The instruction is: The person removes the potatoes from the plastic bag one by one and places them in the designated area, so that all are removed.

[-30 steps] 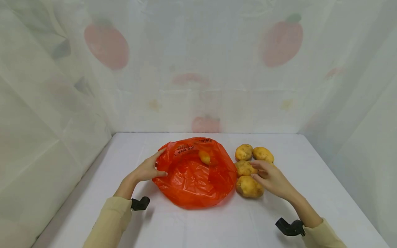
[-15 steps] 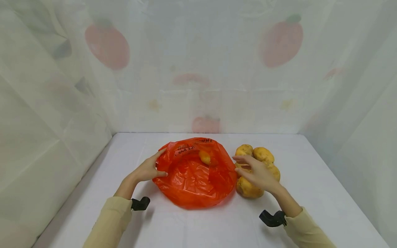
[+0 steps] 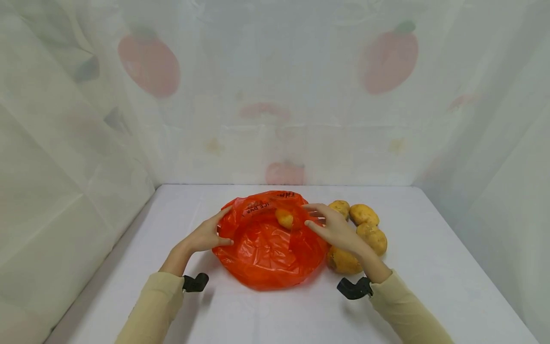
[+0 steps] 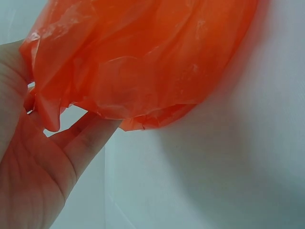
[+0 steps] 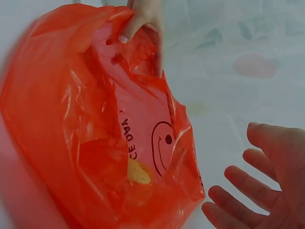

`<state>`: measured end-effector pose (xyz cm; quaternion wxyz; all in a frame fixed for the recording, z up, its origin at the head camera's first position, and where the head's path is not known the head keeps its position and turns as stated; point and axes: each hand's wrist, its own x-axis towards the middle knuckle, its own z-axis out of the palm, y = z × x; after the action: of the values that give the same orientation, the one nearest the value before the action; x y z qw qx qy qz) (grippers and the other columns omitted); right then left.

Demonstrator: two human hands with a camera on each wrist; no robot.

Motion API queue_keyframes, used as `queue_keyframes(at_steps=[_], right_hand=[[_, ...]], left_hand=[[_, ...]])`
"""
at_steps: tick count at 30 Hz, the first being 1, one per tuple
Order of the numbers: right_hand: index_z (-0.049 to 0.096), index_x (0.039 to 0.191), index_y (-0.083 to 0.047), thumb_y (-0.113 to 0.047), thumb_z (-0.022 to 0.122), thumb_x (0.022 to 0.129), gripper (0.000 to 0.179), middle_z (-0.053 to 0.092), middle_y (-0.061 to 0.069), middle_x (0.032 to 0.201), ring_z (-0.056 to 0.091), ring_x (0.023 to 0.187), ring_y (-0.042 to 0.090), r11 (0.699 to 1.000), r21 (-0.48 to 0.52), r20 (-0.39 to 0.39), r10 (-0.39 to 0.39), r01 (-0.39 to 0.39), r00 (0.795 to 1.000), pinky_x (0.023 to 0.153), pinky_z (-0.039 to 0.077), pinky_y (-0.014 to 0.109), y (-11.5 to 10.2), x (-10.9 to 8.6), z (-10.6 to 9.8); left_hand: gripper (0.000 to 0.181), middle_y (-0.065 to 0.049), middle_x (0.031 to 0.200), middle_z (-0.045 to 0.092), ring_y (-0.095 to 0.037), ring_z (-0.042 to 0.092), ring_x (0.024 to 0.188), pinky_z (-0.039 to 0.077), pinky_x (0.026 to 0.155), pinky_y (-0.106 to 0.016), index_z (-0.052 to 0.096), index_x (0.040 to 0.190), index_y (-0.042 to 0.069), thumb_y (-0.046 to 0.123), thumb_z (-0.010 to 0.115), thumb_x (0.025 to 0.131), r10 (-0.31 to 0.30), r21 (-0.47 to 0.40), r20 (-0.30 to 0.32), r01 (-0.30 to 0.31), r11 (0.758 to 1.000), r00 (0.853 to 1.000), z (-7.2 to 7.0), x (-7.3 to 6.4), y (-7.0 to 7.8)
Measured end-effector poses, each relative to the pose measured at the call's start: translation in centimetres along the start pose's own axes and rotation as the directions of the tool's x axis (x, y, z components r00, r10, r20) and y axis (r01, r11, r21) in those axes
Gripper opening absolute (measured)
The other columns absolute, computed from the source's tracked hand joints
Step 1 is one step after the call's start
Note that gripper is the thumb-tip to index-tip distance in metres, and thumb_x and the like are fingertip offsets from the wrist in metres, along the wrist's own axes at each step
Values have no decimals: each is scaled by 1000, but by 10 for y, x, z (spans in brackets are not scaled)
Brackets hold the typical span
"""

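Note:
A red plastic bag (image 3: 262, 248) lies with its mouth spread wide, and one potato (image 3: 284, 218) shows inside it. My left hand (image 3: 207, 235) holds the left side of the bag's rim. In the left wrist view, that hand (image 4: 38, 167) has the red film between thumb and fingers. My right hand (image 3: 333, 228) hovers at the bag's right edge, overlapping it in the head view. Seen from the right wrist, this hand (image 5: 281, 179) has spread fingers and an empty palm, beside the printed bag (image 5: 62, 119).
Right of the bag sit loose potatoes: one at the back (image 3: 364, 215), another potato (image 3: 373, 239) in front of it, and a large potato (image 3: 343, 262) nearest me, partly behind my right forearm. A white tabletop (image 3: 275, 315) lies beneath, with pale printed curtains (image 3: 258, 71) around it.
My right hand has moved left from over the potatoes to the bag's right edge, uncovering the right-hand potatoes. My left hand stays on the rim.

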<state>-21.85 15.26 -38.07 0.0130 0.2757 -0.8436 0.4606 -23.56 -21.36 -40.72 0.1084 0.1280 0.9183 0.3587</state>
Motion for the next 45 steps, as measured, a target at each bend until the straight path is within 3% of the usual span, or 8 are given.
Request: queue_keyframes(at_steps=[5, 17, 24, 35, 45], right_hand=[[50, 128, -5, -18, 61, 89, 42, 54, 12, 127, 56, 111, 31, 999, -27, 1, 23, -23, 1000, 91, 48, 44, 1, 17, 10], [51, 130, -10, -22, 61, 89, 43, 53, 8, 128, 54, 113, 27, 990, -114, 71, 92, -83, 993, 91, 48, 42, 6, 43, 30], [52, 129, -13, -25, 64, 87, 45, 54, 5, 127, 55, 110, 25, 977, -191, 61, 112, -99, 992, 91, 48, 41, 11, 52, 37], [52, 129, -13, -27, 64, 86, 47, 53, 6, 129, 51, 115, 25, 963, -227, 41, 158, -145, 987, 99, 41, 43, 22, 60, 40], [53, 127, -8, -25, 65, 85, 47, 55, 10, 127, 50, 118, 27, 955, -278, 17, 113, -103, 993, 101, 40, 43, 28, 66, 42]], left_hand=[[94, -11, 143, 35, -32, 45, 119, 48, 90, -46, 17, 148, 26, 19, 76, 75, 11, -5, 6, -11, 1000, 1000, 1, 1, 1], [92, -11, 143, 36, -32, 41, 123, 46, 92, -48, 19, 148, 23, 16, 75, 75, 12, 19, 10, -12, 1000, 1000, 2, 3, 7], [93, -12, 143, 35, -33, 41, 123, 46, 92, -49, 18, 148, 23, 15, 75, 75, 18, 18, 13, -19, 1000, 1000, 3, 3, 6], [93, -10, 143, 36, -31, 43, 121, 49, 89, -46, 19, 148, 24, 14, 75, 74, 10, 20, 16, -10, 1000, 1000, 4, 2, 8], [92, -8, 143, 37, -29, 44, 120, 50, 88, -44, 19, 148, 24, 12, 74, 75, 24, 36, 15, -24, 999, 1000, 6, 3, 11]])
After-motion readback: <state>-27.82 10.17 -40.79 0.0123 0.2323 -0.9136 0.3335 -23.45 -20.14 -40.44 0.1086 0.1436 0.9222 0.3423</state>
